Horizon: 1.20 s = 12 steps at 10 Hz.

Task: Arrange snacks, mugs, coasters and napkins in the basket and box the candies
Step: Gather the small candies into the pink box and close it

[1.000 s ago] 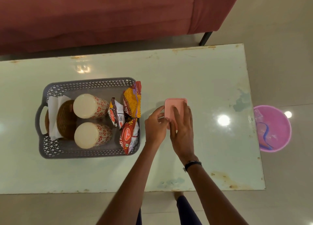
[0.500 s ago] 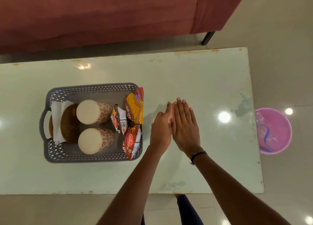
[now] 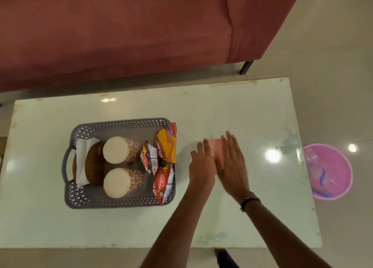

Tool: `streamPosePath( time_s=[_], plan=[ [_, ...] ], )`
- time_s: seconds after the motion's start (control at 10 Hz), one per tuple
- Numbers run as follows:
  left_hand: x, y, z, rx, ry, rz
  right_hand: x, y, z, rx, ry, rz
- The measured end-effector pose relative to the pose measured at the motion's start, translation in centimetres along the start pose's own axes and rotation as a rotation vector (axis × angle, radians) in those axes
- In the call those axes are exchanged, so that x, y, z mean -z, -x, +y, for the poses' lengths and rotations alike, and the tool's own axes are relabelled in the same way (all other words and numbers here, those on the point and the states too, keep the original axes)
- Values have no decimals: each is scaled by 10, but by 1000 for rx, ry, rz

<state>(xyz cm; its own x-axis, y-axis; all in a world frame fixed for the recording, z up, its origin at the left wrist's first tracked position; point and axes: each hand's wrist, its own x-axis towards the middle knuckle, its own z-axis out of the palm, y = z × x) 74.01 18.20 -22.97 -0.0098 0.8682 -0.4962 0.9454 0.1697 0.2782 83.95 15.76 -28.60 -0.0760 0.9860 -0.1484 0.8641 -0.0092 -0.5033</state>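
Observation:
A pink candy box (image 3: 216, 150) lies on the pale table (image 3: 252, 116), right of the grey basket (image 3: 121, 123). My left hand (image 3: 201, 164) rests flat at the box's left edge, fingers stretched forward. My right hand (image 3: 232, 162) lies flat over its right part, fingers spread, hiding much of it. Neither hand grips the box. In the basket lie two patterned mugs (image 3: 121, 149) (image 3: 122, 183), brown woven coasters (image 3: 93, 162), white napkins (image 3: 82, 146), and a yellow (image 3: 166, 144), a small (image 3: 149, 158) and a red snack packet (image 3: 163, 183).
A maroon sofa (image 3: 121, 35) stands beyond the table's far edge. A pink bin (image 3: 331, 170) sits on the floor just past the table's right edge. The table's near edge runs right in front of my body.
My hands went from holding the pink box to lying flat on it. They have now drifted slightly apart, so more of the box shows between them. The view has tilted upward.

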Motion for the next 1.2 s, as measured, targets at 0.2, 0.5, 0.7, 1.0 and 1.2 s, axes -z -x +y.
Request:
streamPosePath(
  time_s=[0.2,0.5,0.7,1.0,1.2],
  plan=[
    [-50,52,-9,-335,-143,65,9,20,9,-261,-472,29],
    [-56,57,-43,-93,-271,-27,-27,6,-37,-233,-476,-67],
    [-52,55,-52,-112,-259,-87,-21,5,-37,-176,-415,-134],
    [55,95,-80,-329,101,-35,44,37,-84,-278,-402,-99],
    [161,129,-166,-220,130,86,116,40,-161,-227,-366,-10]
  ],
)
